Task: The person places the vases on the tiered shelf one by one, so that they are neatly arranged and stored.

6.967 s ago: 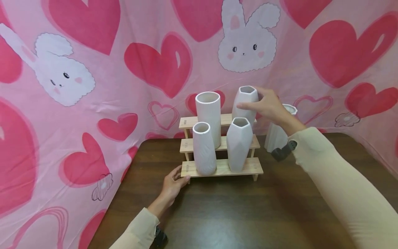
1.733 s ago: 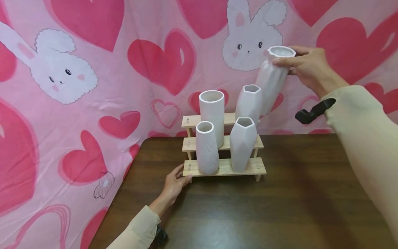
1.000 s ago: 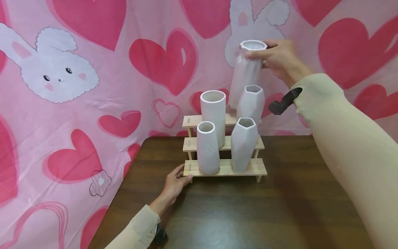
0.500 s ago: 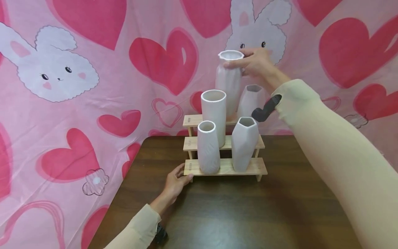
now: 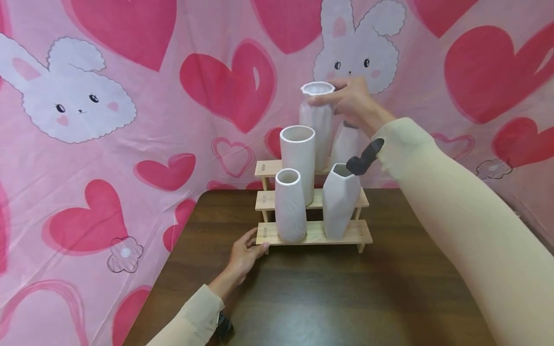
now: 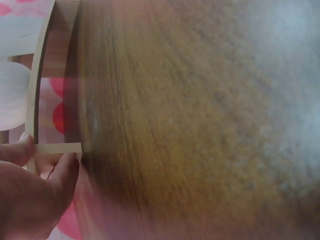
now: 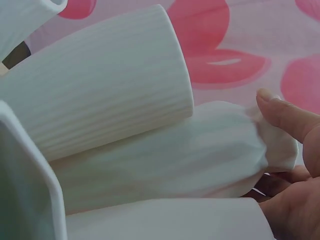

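My right hand point(image 5: 355, 103) grips a white fluted vase point(image 5: 317, 113) by its neck, just below the wavy rim. The vase stands upright at the top tier of a three-tier wooden stand point(image 5: 268, 233), its base hidden behind a ribbed cylindrical vase point(image 5: 297, 158). In the right wrist view, thumb and fingers lie around the neck of the fluted vase point(image 7: 220, 145). My left hand point(image 5: 242, 257) holds the stand's front left corner. The left wrist view shows its thumb at the board and a finger against the leg point(image 6: 60, 148).
A tapered round vase point(image 5: 290, 206) and a faceted vase point(image 5: 339, 204) occupy the bottom tier. Another faceted vase point(image 5: 344, 144) stands behind, partly covered by my right wrist. Around the stand lies a dark wooden table point(image 5: 303, 293), with a pink heart-print cloth point(image 5: 207, 29) behind it.
My right hand let go of the back faceted vase, lifted the fluted vase from the table's right side, carried it left and lowered it behind the cylindrical vase. My left hand stayed at the stand.
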The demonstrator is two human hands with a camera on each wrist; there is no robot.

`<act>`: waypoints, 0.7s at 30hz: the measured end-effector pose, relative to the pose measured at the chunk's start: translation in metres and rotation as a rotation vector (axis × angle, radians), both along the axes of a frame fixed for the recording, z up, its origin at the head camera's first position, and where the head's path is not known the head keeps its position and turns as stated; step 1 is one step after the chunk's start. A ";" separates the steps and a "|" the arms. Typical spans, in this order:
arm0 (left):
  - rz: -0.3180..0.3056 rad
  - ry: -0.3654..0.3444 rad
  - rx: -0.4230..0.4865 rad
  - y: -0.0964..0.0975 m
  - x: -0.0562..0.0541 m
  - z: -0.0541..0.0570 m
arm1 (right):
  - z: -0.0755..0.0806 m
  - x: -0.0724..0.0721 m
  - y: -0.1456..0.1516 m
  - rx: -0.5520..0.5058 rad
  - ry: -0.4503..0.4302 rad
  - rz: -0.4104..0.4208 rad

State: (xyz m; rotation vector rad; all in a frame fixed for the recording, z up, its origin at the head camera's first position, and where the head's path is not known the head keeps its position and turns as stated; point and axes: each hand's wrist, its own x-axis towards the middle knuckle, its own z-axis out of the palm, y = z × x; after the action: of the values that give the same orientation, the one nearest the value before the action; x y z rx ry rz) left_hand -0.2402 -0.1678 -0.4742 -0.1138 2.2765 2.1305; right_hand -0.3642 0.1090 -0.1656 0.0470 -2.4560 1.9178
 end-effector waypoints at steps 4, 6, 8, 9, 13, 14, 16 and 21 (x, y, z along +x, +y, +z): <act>-0.004 -0.008 0.001 -0.001 0.001 0.001 | -0.001 -0.002 -0.003 -0.004 0.023 0.025; -0.006 -0.008 0.004 -0.001 0.002 0.001 | -0.001 -0.002 -0.004 0.011 0.025 0.039; -0.004 -0.004 0.006 -0.001 0.002 0.001 | -0.001 -0.003 -0.004 0.028 0.020 0.047; -0.005 -0.002 0.007 -0.001 0.002 0.001 | -0.002 -0.004 -0.004 0.037 0.019 0.049; -0.007 -0.002 0.006 -0.001 0.003 0.001 | -0.002 -0.006 -0.003 0.056 0.011 0.054; -0.007 -0.006 0.008 -0.001 0.003 0.002 | -0.002 -0.006 -0.003 0.049 0.008 0.056; -0.009 -0.011 0.006 -0.001 0.003 0.002 | -0.002 -0.008 -0.003 0.049 0.009 0.064; -0.009 -0.014 -0.004 -0.002 0.003 0.001 | -0.003 -0.010 -0.004 0.044 0.005 0.074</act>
State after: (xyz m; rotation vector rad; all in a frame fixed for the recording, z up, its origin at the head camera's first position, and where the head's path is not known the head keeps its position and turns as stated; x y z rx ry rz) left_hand -0.2376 -0.1695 -0.4732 -0.1187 2.2698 2.1137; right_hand -0.3741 0.1051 -0.1682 0.1454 -2.5277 1.8882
